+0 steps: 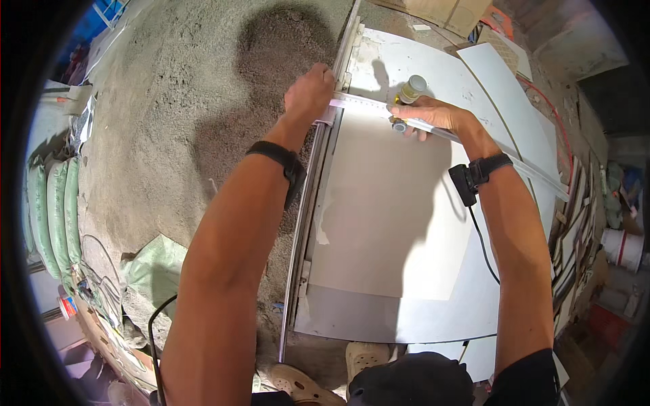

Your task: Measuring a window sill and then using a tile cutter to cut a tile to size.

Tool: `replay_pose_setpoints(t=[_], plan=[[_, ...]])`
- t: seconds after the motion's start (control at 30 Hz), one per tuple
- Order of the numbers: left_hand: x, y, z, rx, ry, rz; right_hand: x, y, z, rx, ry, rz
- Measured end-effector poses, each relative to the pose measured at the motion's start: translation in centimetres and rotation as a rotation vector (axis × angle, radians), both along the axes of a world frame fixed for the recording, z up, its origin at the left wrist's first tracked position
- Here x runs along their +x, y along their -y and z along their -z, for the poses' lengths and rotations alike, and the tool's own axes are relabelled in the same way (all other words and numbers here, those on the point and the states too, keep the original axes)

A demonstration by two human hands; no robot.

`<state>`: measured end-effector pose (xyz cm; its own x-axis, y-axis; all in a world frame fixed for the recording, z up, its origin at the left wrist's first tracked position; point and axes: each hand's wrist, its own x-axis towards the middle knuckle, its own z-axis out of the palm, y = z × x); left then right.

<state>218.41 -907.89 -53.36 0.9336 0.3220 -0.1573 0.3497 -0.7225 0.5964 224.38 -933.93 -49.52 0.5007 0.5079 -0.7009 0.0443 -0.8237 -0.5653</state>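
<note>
A large beige tile (386, 210) lies on a white board, beside a long metal rail (305, 223). Across the tile's far edge runs a white ruler bar (359, 104), from the rail toward the right. My left hand (311, 93) is closed at the rail, by the ruler's left end; what its curled fingers grip is hidden. My right hand (433, 116) is wrapped round the ruler, thumb on top and fingertips showing below. Close to that thumb sits a brass-coloured fitting with a round grey-topped cap (416, 84) and a smaller round knob (399, 126).
Rough grey-brown ground (149, 135) stretches left of the rail. Green sacks (57, 210) stand at the far left. White sheet offcuts (497, 81) lie to the right, near a red cable (552, 105). A cardboard box (440, 12) is at the back. My shoes (308, 384) are below the board.
</note>
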Motion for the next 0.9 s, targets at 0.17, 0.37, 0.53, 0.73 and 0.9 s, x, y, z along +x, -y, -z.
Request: replay_pose_setpoints(t=[0.17,0.37,0.53,0.73,0.9], plan=[[-0.1,0.1,0.2,0.023,0.016,-0.034,-0.1,-0.3,-0.7,0.011,0.014,-0.009],[-0.2,0.0,0.5,-0.035,0.015,-0.016,-0.1,0.3,0.3,0.011,0.051,0.055],[0.0,-0.8,1.7,0.005,0.052,0.017,-0.1,0.2,0.8,0.078,0.042,0.082],[0.1,-1.7,2.3,0.122,0.122,0.155,-1.1,-0.2,0.1,0.09,0.091,0.116],[0.8,-1.2,3.8,0.234,0.163,0.207,-1.7,0.0,0.3,0.119,0.112,0.159]])
